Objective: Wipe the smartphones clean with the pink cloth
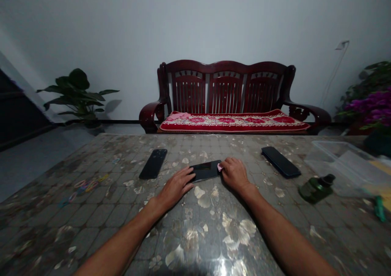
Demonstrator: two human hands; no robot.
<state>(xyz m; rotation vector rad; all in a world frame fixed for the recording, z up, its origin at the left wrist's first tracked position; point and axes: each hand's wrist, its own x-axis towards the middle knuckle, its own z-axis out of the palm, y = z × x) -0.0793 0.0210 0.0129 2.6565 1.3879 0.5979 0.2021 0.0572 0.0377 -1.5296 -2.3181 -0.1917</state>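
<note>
A dark smartphone point(205, 171) lies flat, screen up, on the patterned tabletop in front of me. My left hand point(176, 184) grips its left end, fingers over the top and the thumb at the near edge. At the opposite end, my right hand point(235, 172) is closed on a small pink cloth point(219, 167), pressed against the phone; most of the cloth is hidden by the fingers. Another black smartphone point(153, 164) rests to the left, and a dark phone in a thick case point(281, 162) to the right.
To the right stand a green bottle with a black cap point(317, 188), a clear plastic box point(345, 166) and a green object point(379, 209). Colourful small rings point(88, 185) lie at the left. Beyond the tabletop point(122, 211) are a wooden bench point(226, 88) and a potted plant point(77, 95).
</note>
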